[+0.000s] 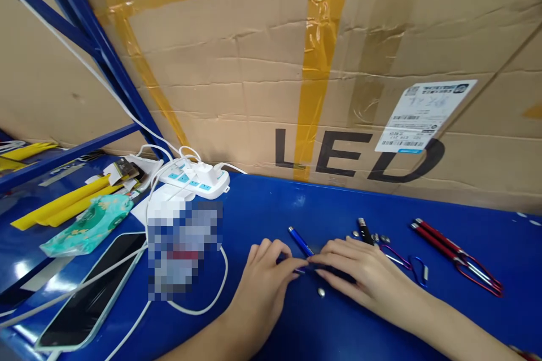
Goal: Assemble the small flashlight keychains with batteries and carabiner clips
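My left hand [271, 273] is closed, pinching a short blue metal tube [300, 271] between thumb and fingers. Meeting it from the other side, my right hand [359, 268] has its fingertips pressed together near the tube's end; what lies in them is shaded and cannot be made out. Just beyond the fingertips a blue penlight [300, 240] lies on the blue table. One silver button cell [321, 292] rests below my hands. A black penlight [365, 231] sticks out behind my right hand, with several more button cells [376, 237] beside it.
Two red penlights [438, 240] with clips lie at right, near a blue carabiner [419, 271]. To the left are a phone [93, 293], white cables, a power strip [199, 179], a green packet [91, 223] and yellow tubes [71, 200]. A large cardboard box [237, 90] stands behind.
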`<state>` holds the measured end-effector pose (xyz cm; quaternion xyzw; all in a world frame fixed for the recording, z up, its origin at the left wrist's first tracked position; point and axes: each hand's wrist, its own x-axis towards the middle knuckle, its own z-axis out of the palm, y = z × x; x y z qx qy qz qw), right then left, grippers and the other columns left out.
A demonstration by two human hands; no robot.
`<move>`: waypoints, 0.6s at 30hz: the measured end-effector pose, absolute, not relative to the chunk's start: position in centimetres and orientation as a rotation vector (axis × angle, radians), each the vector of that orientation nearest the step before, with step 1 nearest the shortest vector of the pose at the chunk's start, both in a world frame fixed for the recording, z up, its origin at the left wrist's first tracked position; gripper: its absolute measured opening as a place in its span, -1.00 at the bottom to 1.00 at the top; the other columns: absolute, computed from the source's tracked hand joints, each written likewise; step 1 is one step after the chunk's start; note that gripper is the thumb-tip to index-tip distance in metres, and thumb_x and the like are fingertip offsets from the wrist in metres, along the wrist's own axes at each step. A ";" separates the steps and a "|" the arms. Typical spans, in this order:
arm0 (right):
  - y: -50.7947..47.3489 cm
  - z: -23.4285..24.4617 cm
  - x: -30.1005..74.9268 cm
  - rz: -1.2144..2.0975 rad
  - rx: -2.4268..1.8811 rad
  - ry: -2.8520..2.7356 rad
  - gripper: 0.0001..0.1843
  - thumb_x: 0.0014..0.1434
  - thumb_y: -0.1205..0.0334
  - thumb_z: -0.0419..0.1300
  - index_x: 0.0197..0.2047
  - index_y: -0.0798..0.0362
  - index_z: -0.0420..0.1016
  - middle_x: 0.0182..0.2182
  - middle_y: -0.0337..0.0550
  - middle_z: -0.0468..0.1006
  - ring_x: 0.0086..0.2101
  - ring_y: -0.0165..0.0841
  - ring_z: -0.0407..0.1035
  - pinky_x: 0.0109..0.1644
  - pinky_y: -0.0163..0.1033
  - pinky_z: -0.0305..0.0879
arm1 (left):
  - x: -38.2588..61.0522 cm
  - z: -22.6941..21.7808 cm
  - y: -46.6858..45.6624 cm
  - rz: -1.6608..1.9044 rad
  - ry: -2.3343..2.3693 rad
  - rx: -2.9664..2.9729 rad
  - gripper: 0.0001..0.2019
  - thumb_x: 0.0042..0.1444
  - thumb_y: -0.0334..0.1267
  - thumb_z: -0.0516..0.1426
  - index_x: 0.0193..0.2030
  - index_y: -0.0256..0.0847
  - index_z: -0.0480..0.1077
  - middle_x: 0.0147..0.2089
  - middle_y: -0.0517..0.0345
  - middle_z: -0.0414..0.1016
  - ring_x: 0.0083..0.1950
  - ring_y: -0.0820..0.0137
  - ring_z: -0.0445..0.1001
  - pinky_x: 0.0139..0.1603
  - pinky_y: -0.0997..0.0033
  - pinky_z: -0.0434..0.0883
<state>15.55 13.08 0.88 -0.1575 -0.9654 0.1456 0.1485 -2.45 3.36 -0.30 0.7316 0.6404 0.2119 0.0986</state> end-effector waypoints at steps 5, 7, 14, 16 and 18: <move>12.9 0.7 15.9 0.581 -0.464 -2.831 -0.76 0.17 0.09 0.15 -0.14 -0.02 0.52 -0.35 -0.22 0.51 -0.37 -0.39 0.43 -0.33 -0.32 0.29 | -2.3 0.2 3.5 0.854 1.765 1.881 -0.80 0.18 -0.47 0.05 -0.15 -0.11 0.40 -0.25 0.21 0.47 -0.22 0.38 0.37 -0.16 0.36 0.22; 12.6 0.5 16.0 0.624 -0.436 -2.837 -0.78 0.19 0.10 0.13 -0.18 -0.03 0.54 -0.35 -0.23 0.50 -0.39 -0.42 0.43 -0.34 -0.34 0.28 | -2.2 0.1 3.4 0.944 1.741 1.807 -0.82 0.16 -0.46 0.07 -0.17 -0.11 0.39 -0.27 0.23 0.48 -0.22 0.39 0.38 -0.16 0.39 0.24; 12.1 0.5 15.6 0.651 -0.511 -2.826 -0.75 0.26 0.31 0.01 -0.31 0.02 0.52 -0.37 -0.19 0.50 -0.42 -0.40 0.43 -0.37 -0.34 0.28 | -1.7 -0.1 3.1 1.061 1.621 1.597 -0.87 0.12 -0.41 0.09 -0.21 -0.13 0.39 -0.30 0.25 0.51 -0.25 0.40 0.42 -0.16 0.42 0.26; 12.1 0.6 15.7 0.779 -0.667 -2.801 -0.87 0.18 0.37 0.12 -0.31 0.03 0.50 -0.38 -0.23 0.52 -0.42 -0.41 0.45 -0.38 -0.37 0.28 | -1.6 -0.1 3.1 1.076 1.578 1.567 -0.87 0.12 -0.38 0.09 -0.21 -0.13 0.39 -0.30 0.24 0.50 -0.25 0.40 0.42 -0.17 0.44 0.27; 12.1 0.6 15.7 0.862 -0.787 -2.777 -0.90 0.09 0.41 0.21 -0.32 0.03 0.49 -0.39 -0.25 0.53 -0.42 -0.41 0.46 -0.38 -0.38 0.28 | -1.5 -0.1 3.0 1.079 1.554 1.538 -0.87 0.12 -0.36 0.09 -0.20 -0.13 0.39 -0.30 0.23 0.50 -0.24 0.40 0.41 -0.18 0.45 0.28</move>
